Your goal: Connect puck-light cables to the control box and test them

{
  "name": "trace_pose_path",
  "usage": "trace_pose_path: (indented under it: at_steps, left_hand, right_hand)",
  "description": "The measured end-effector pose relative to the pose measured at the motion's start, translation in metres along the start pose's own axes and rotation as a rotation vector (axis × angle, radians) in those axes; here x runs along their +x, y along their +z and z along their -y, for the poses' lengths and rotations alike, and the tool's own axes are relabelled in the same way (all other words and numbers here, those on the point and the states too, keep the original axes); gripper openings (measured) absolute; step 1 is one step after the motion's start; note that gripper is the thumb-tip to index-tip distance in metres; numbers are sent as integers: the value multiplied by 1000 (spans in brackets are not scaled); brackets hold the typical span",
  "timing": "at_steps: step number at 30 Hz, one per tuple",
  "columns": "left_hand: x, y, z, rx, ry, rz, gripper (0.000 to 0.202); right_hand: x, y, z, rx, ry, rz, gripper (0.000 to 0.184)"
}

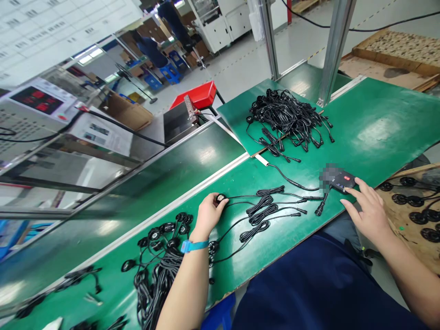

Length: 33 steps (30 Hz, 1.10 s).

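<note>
My left hand, with a blue wrist strap, pinches a small round black disc-shaped part on a thin black cable. Several coiled black cables with plug ends lie side by side to its right. My right hand has its fingers apart, with fingertips at the near edge of a small black box bearing a red label. A black lead runs from the box to a white piece on the table. A short black connector hangs off the box.
A tangled heap of black cables lies on a green board. More cables with round parts lie beside my left forearm. An upright metal post, a red bin and a control unit stand beyond. People sit at far benches.
</note>
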<state>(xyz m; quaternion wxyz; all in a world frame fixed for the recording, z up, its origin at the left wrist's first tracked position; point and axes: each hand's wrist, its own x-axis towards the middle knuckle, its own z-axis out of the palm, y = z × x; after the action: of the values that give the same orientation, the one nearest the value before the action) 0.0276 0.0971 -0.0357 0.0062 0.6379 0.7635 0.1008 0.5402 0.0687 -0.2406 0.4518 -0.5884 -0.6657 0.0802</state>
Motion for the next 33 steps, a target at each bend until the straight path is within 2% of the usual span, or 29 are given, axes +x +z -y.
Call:
trace_pose_path:
  at_steps: [8, 11, 14, 19, 21, 24, 26, 29, 31, 33]
  left_hand:
    - [-2, -3, -4, 151, 177, -135, 44]
    - [-3, -2, -5, 143, 208, -144, 38]
    - [-4, -2, -7, 102, 151, -151, 33]
    - [-7, -5, -2, 105, 28, -252, 32]
    - [-7, -8, 5, 180, -16, -219, 34]
    - [-5, -15, 15, 360, -86, -58, 35]
    - [-4, -16, 13, 444, -61, -23, 35]
    - [-10, -11, -12, 405, 98, -151, 40]
    - [-21, -1, -46, 276, 240, -215, 41]
    - [-37, 15, -89, 135, 429, -177, 34]
  right_hand:
    - [-3, 5, -2, 22, 16, -17, 36]
    - [-2, 4, -4, 21, 16, -20, 35]
    - [-1, 3, -5, 21, 6, -27, 33]
    - [0, 3, -6, 32, -3, -34, 33]
    - [0, 3, -7, 37, 0, -37, 33]
    - [1, 0, -9, 37, 3, -32, 33]
    - [4, -5, -10, 39, 11, -26, 33]
    - [10, -13, -1, 74, 48, -105, 33]
    - [15, -15, 13, 133, 60, -174, 33]
    - [18, -11, 31, 210, 36, -163, 32]
